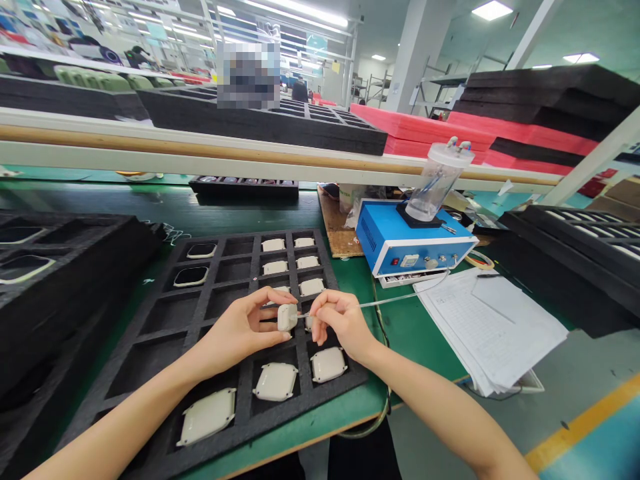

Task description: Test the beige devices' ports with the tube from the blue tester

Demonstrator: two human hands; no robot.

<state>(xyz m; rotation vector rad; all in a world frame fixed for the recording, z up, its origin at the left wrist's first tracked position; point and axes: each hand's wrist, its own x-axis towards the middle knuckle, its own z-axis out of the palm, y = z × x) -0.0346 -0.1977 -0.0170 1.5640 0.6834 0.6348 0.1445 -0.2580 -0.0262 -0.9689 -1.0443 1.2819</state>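
My left hand (250, 327) pinches a small cream watch case (287, 318) between thumb and fingertips, tilted above a black foam tray (167, 317). My right hand (343, 321) is closed on a thin tube (385, 301), whose narrow tip reaches the side of the watch case; I cannot tell whether it touches. Several more cream watch cases lie in the tray's pockets, among them one (276, 381) just below my hands and another (329, 365) to its right. Two dark-faced pieces with pale rims, such as this one (191, 276), lie at the tray's upper left.
The tube runs to a blue control box (417, 233) with a clear cylinder (439, 180) on top. Written papers (490, 327) lie at the right. Stacked black foam trays (65, 287) stand at the left. A shelf edge (280, 163) crosses above the bench.
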